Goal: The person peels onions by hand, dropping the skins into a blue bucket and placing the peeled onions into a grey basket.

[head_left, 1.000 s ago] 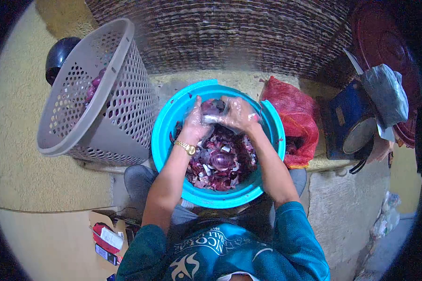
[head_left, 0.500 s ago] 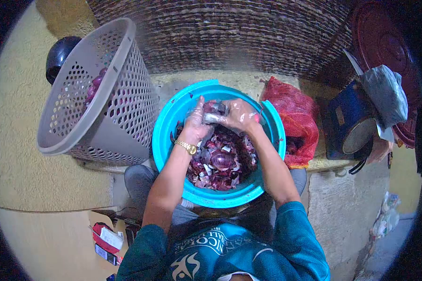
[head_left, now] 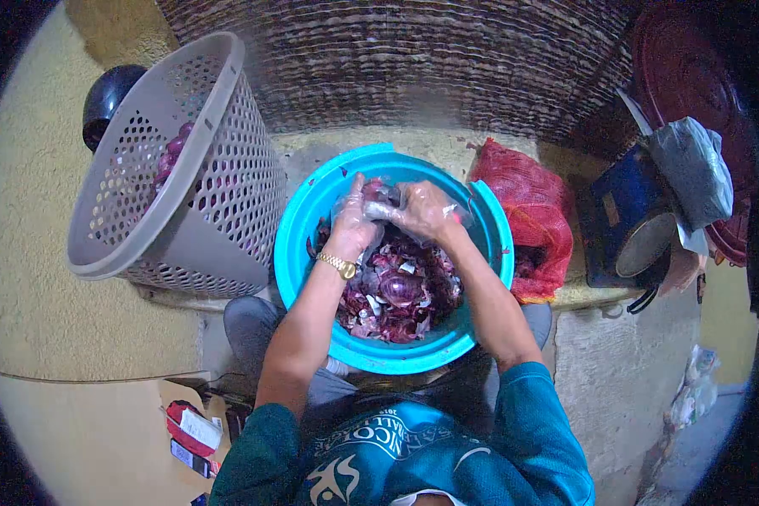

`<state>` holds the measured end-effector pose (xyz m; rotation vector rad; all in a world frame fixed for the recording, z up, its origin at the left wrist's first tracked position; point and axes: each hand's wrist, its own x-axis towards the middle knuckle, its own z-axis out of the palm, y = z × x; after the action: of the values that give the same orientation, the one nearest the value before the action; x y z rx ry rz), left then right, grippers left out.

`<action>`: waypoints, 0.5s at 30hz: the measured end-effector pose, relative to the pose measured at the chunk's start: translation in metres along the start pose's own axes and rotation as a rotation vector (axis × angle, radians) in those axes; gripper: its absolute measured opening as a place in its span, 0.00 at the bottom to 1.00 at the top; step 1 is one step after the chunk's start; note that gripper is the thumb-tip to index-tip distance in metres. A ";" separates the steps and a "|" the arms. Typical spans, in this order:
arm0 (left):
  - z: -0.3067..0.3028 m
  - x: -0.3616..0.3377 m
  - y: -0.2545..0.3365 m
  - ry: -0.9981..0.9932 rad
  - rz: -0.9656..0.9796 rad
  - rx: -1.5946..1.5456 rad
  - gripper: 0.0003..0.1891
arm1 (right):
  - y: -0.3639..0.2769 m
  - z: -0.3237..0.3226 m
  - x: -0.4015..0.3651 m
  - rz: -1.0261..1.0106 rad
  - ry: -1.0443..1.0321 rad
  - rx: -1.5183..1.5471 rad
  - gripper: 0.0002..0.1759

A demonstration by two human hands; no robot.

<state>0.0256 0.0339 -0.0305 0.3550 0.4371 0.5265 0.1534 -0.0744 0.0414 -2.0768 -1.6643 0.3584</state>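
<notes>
Both hands wear clear plastic gloves and meet over the far half of a turquoise basin (head_left: pixel 291 253). My left hand (head_left: pixel 356 221) has its fingers wrapped around a red onion (head_left: pixel 379 192), partly hidden by the fingers. My right hand (head_left: pixel 426 209) is closed at the onion's right side, fingers pressed against it; whether it holds a tool I cannot make out. Below the hands, loose purple onion skins (head_left: pixel 379 316) lie in the basin, with a whole red onion (head_left: pixel 400 288) on top of them.
A tall perforated grey basket (head_left: pixel 228 177) with red onions (head_left: pixel 173 156) inside leans at the left. Right of the basin is a red mesh sack (head_left: pixel 527 198). A blue box (head_left: pixel 620 211) and a grey plastic-wrapped bundle (head_left: pixel 691 169) stand further right. A black bowl (head_left: pixel 105 101) sits behind the basket.
My right hand has shifted slightly left and turned at the onion. My left hand stays nearly in place, its fingers slightly changed around the onion.
</notes>
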 end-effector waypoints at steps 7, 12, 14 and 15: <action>0.019 -0.012 0.001 0.045 -0.016 -0.043 0.14 | -0.001 -0.005 0.000 -0.023 -0.005 -0.021 0.39; 0.012 -0.009 0.001 -0.083 -0.071 -0.049 0.16 | -0.013 -0.019 -0.009 -0.038 0.008 -0.102 0.37; 0.015 -0.010 -0.004 -0.053 -0.053 -0.065 0.17 | -0.014 -0.018 -0.009 -0.017 -0.010 -0.149 0.37; 0.022 -0.014 -0.007 0.025 0.028 -0.040 0.17 | -0.014 -0.016 -0.008 -0.021 -0.018 -0.145 0.37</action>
<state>0.0280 0.0162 -0.0107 0.3173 0.4458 0.5670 0.1476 -0.0831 0.0618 -2.1628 -1.7688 0.2572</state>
